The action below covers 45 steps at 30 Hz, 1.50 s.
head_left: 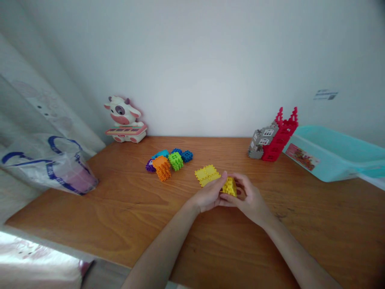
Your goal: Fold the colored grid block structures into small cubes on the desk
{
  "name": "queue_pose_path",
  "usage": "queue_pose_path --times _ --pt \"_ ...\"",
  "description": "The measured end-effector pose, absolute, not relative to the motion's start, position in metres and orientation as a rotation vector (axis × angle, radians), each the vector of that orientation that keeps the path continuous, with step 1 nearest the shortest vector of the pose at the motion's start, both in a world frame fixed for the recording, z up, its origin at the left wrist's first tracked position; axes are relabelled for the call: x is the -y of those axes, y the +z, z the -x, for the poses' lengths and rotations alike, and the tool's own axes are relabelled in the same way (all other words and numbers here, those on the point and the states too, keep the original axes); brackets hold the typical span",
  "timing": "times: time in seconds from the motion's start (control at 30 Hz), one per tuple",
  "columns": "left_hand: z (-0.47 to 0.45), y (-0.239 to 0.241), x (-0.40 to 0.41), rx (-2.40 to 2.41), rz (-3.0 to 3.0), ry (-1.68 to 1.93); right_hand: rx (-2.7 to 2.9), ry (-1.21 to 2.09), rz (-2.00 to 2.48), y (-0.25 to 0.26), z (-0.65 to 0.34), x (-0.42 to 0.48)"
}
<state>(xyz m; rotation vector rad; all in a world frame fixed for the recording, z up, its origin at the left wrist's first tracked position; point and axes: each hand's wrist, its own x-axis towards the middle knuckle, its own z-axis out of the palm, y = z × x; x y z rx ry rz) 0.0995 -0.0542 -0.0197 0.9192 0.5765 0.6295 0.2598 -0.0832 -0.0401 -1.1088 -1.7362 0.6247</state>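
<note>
Fingers [243, 179] of the right hand [254, 204] and the left hand [207, 197] pinch a yellow block [230, 187] between them, above the bench [129, 212]. Just beyond the left fingers, yellow tiles [208, 173] lie flat. Farther off to the fingers' left sit a green block [175, 160] and an orange block [161, 167]. To their right, well apart, stands a red and grey castle [275, 138], with a pale blue tub [332, 170] beyond. Far left are a toy cow [122, 116] and a clear bag [60, 173].
</note>
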Motion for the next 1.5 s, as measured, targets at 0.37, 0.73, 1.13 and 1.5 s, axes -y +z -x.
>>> queue_pose_path --times 0.37,0.73,1.13,1.5 --pt "-0.1 -0.031 0.048 -1.07 -1.43 0.969 1.969 -0.007 1.2 -0.046 -0.265 0.077" --pt "-0.095 -0.032 0.04 -0.867 -1.235 1.035 1.915 -0.066 1.05 -0.046 -0.259 0.077" --pt "-0.022 -0.032 0.069 -1.053 -1.148 1.242 1.693 0.023 1.062 -0.056 -0.267 0.065" --pt "0.139 -0.022 0.071 -1.706 -1.022 1.127 1.558 0.126 1.22 -0.067 -0.271 0.057"
